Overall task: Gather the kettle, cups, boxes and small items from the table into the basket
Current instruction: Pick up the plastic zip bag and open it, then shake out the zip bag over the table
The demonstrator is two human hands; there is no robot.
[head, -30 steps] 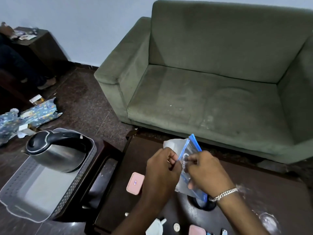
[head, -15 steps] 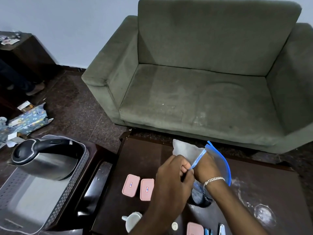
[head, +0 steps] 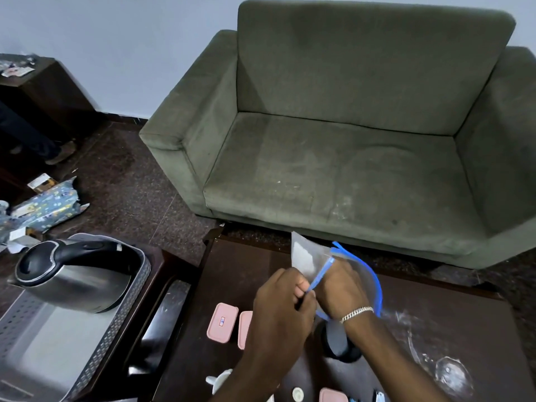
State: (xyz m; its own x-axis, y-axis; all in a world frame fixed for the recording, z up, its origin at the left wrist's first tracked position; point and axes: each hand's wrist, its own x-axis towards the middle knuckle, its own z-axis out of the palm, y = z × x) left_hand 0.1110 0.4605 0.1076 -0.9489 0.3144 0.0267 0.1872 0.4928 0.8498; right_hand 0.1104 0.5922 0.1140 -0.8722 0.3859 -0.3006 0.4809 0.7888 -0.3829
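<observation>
Both hands hold a clear zip bag with a blue seal (head: 311,258) above the dark table (head: 435,329). My left hand (head: 282,307) pinches the blue seal strip; my right hand (head: 343,288) is pushed into the bag's mouth. A steel kettle with a black handle (head: 72,274) lies in the grey perforated basket (head: 95,355) at the left. Two pink boxes (head: 222,322) sit on the table beside my left hand, the second partly hidden. A white cup (head: 220,380), a third pink box (head: 332,396) and a small round item (head: 298,393) lie at the bottom edge.
A green sofa (head: 348,158) stands just behind the table. A black round base (head: 342,346) sits under my right wrist and a clear glass lid (head: 443,364) lies at the right. Wrapped packages (head: 49,204) lie on the floor at the left, near a dark side cabinet (head: 43,91).
The view has shifted, bringing the pink boxes and the cup into sight. The bag's mouth has been pulled wider and my right hand has gone inside it.
</observation>
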